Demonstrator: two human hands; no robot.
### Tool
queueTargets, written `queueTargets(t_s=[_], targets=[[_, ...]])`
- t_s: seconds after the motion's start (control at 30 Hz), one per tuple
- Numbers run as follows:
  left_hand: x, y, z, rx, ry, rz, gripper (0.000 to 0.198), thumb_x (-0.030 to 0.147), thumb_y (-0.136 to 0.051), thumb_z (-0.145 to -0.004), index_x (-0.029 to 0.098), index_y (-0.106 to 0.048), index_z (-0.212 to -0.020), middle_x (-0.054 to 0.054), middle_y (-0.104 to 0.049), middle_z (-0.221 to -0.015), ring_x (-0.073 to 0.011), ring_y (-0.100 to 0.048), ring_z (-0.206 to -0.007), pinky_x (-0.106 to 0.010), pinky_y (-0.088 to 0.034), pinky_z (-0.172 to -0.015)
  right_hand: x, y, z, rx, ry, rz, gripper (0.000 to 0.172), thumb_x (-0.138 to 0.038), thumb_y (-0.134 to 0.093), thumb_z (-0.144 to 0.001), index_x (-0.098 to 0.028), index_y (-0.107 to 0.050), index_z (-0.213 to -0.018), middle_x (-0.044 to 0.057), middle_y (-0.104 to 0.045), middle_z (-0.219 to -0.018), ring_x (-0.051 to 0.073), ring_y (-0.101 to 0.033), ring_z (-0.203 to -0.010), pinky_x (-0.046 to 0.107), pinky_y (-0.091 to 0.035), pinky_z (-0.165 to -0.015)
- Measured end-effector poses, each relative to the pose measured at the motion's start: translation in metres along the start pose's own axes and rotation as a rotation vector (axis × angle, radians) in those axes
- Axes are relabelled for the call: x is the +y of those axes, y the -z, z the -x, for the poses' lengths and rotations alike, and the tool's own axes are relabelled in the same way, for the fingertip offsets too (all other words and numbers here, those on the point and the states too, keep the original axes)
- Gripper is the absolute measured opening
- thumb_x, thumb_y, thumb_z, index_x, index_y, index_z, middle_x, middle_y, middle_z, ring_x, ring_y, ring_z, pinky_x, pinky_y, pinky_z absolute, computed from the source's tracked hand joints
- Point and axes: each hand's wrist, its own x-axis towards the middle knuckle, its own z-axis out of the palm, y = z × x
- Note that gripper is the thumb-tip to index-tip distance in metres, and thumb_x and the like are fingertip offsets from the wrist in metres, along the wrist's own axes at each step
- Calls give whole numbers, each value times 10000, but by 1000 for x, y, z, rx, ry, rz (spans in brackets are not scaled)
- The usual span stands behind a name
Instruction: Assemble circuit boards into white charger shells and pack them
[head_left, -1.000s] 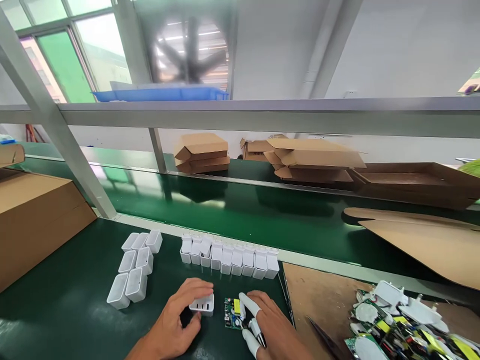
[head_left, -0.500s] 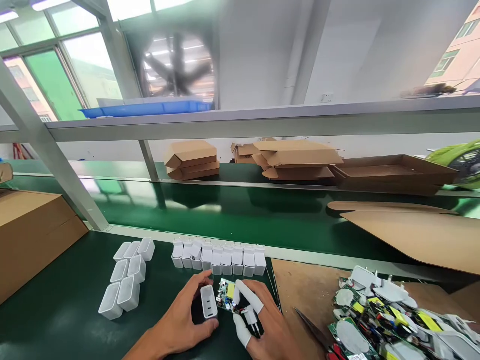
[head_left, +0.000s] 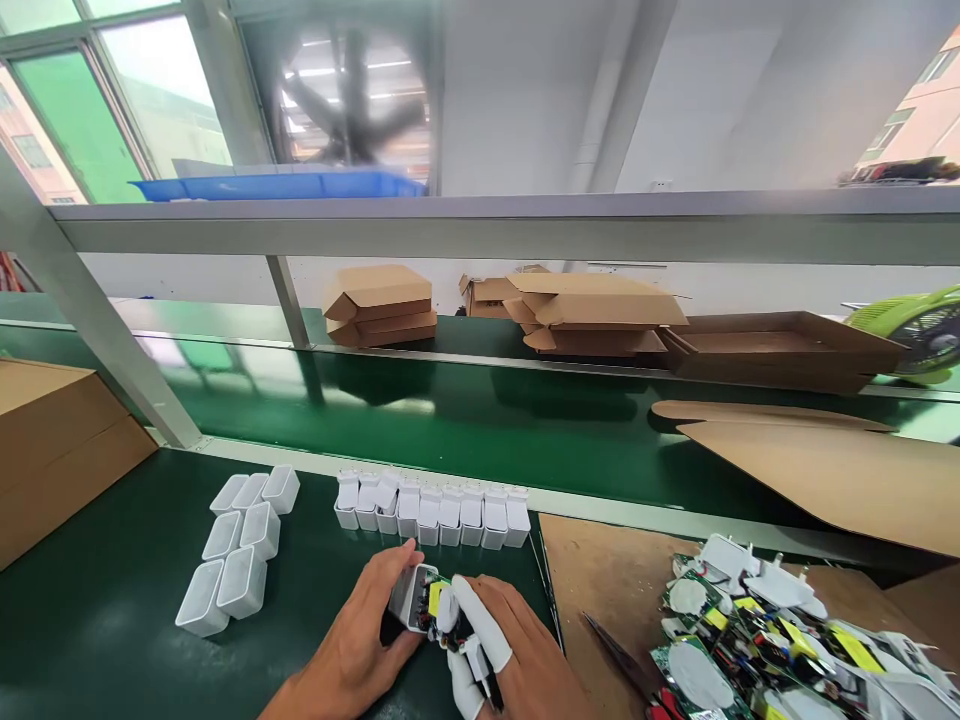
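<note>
one casing in left hand — print perhaps blurred

The housing in the left hand is smooth white plastic with a soft sheen. The circuit board held against it is green laminate. Matt white rubbery cots cover fingertips of the right hand. The counter's mat is dark green and dull, while the conveyor belt along its far edge is glossy and mirrors the light. The shells near the left edge are semi-matt white plastic. At the right edge lies rough brown fibreboard. Beyond sit plain matt cardboard boxes under a dull grey metal rail
</note>
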Motion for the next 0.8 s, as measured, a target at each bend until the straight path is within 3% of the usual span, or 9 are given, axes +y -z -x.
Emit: queueTargets(t_s=[0.23,0.57,0.8], targets=[[1,-1,1,27,-78,-56,730,202,-599,-1029,280,-224,-1651,-186,-605,-1438,-343,-590,-1350,-551,-537,-1119,-3,-4,-1,-36,-43,-24,820,-67,-474,-762,-135,-320,-1564,168,-655,-1298,329,-631,-1169,474,-606,-986],[4,1,0,47,-99,-83,696,184,-585,-1041,264,-246,-1642,-181,-605,-1430,-324,-581,-1353,-525,-539,-1113,-3,-7,0,-31,-25,0,839,-56,-479,-730,-109,-328,-1553,183,-647,-1316,351,-619,-1185,482,-605,-970],[6,0,0,52,-76,-76,682,202,-579,-1042,285,-248,-1632,-169,-603,-1417,-322,-591,-1329,-520,-551,-1094,-7,2,-5,-72,-73,-54,950,-64,-489,-710,-140,-228,-1620,176,-635,-1315,342,-625,-1159,470,-603,-959]])
